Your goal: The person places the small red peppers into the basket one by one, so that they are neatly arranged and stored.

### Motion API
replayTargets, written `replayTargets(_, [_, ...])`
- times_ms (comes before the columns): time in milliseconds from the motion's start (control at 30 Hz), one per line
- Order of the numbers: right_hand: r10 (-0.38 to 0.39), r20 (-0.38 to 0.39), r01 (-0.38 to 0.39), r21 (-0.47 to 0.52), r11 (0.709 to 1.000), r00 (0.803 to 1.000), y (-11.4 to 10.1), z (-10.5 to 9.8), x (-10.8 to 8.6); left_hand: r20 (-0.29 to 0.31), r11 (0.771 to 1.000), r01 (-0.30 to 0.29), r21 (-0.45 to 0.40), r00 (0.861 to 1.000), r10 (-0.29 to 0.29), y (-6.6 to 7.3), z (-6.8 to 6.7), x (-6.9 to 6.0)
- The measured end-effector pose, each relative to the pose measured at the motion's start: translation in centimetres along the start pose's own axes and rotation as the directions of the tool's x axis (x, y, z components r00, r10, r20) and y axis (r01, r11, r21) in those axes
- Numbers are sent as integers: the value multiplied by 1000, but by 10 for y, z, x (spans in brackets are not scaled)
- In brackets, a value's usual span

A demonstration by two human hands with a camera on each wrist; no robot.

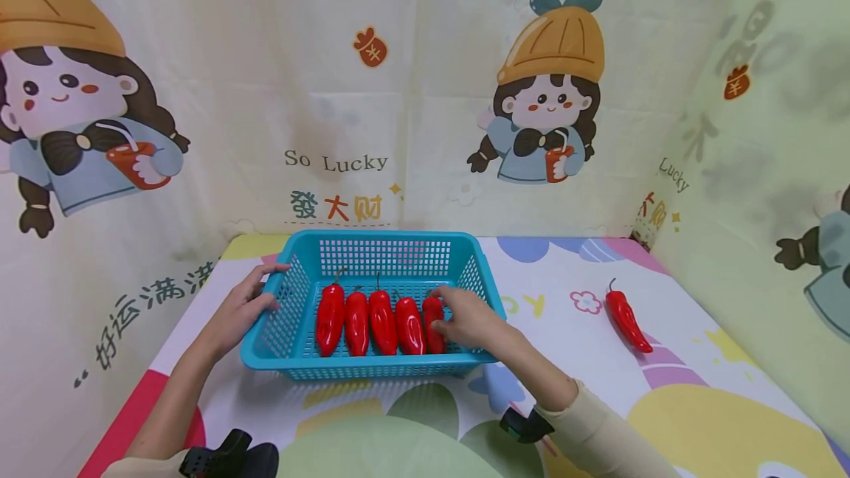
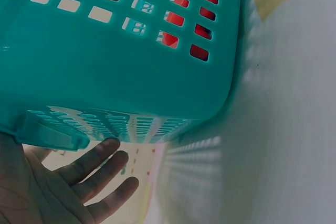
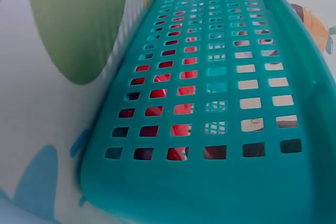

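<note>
A blue plastic basket [image 1: 372, 373] with lattice walls stands on the table, several glossy red chili peppers [image 1: 381, 323] in a row on its floor. At its left end my left hand [image 1: 239, 308] touches the rim, one finger reaching along the edge. In the left wrist view, the fingers of that left hand [image 2: 89, 182] are spread and fairly straight beside the basket wall [image 2: 131, 77]. My right hand [image 1: 468, 316] reaches over the right end and holds the rightmost red chili pepper [image 1: 434, 324] between thumb and fingers. In the right wrist view the basket wall [image 3: 210, 198] hides this hand.
One more red chili pepper [image 1: 627, 321] with a curved stem lies on the table to the right of the basket. A patterned cloth [image 1: 564, 434] covers the table. Printed hangings [image 1: 425, 94] rise at the back and along both sides.
</note>
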State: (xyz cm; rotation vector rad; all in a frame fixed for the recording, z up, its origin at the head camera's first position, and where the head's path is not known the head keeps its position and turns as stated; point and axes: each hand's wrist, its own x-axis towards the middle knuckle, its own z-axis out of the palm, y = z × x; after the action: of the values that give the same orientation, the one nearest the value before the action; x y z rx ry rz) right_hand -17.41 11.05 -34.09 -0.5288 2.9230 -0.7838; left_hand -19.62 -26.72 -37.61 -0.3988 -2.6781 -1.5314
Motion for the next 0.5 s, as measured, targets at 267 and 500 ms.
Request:
replayTargets(267, [-6,-82,7,17,1000,997,-4,-10,-8,-4,1000,-9,8,1000,9,0,0,-1])
replayTargets(500, [-39,-207,51,52,997,978,-1,-18,-18,-2,1000,-7,11,1000,7,0,-1,-1])
